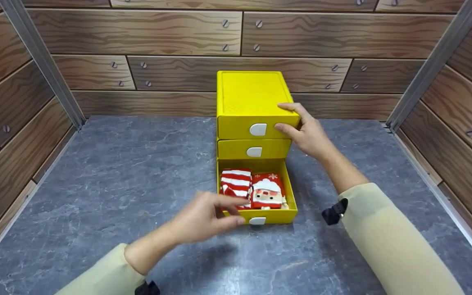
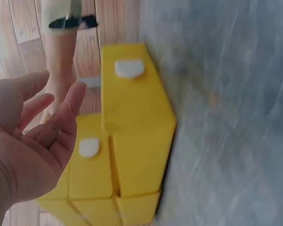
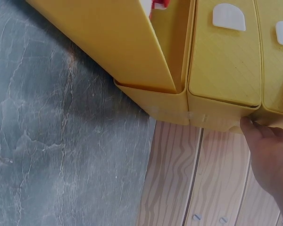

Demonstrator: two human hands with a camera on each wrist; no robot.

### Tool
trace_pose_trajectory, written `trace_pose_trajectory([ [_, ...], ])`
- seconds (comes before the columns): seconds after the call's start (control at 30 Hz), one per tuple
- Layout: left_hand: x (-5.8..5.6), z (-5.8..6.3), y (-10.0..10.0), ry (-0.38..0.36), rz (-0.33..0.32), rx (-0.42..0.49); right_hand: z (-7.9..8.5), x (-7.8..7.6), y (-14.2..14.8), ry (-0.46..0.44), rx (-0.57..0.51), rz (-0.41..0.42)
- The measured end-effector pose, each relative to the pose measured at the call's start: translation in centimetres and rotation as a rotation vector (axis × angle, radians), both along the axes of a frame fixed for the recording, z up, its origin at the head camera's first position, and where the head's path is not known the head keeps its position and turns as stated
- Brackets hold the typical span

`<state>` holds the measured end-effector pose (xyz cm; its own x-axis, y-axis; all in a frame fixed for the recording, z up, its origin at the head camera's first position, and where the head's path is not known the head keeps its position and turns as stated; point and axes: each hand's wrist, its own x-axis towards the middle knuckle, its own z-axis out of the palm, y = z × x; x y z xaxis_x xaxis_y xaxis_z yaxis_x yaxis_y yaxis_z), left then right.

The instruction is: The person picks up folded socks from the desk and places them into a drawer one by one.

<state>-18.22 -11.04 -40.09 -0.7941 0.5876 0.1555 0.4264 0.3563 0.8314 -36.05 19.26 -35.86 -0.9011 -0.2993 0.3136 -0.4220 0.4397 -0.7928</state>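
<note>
A yellow three-drawer box point(image 1: 252, 94) stands on the table with its bottom drawer point(image 1: 291, 194) pulled out. Inside that drawer lie a red-and-white striped folded sock point(image 1: 236, 182) and a red folded sock with a Santa face point(image 1: 267, 190). My right hand point(image 1: 307, 131) grips the box's upper right front corner, thumb on the top drawer's front, a finger on the lid and other fingers along the side. Over the open drawer's front left corner hovers my left hand point(image 1: 205, 217), fingers loosely bent with nothing between them, near the white drawer handle point(image 1: 257, 221).
The upper two drawers, with white tabs point(image 1: 258, 129), are closed. Wood-patterned walls point(image 1: 137, 32) enclose the grey marbled table point(image 1: 137, 164) at the back and both sides, with metal posts point(image 1: 43, 61) in the corners.
</note>
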Motion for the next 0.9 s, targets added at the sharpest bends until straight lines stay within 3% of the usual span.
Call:
trace_pose_trajectory([
  [0.17, 0.4, -1.9, 1.1, -0.134, -0.046, 0.034, 0.0, -0.1, 0.1, -0.005, 0.012, -0.005],
  [0.37, 0.0, -3.9, 2.2, -0.188, -0.014, 0.007, -0.1, -0.1, 0.1, 0.006, -0.001, -0.004],
  [0.7, -0.4, -5.5, 3.6, -0.094, 0.083, 0.033, 0.0, 0.0, -0.1, 0.008, -0.005, 0.001],
  [0.9, -0.9, -5.9, 4.3, -0.114, 0.142, 0.081, -0.1, 0.0, 0.0, 0.002, -0.014, 0.004],
])
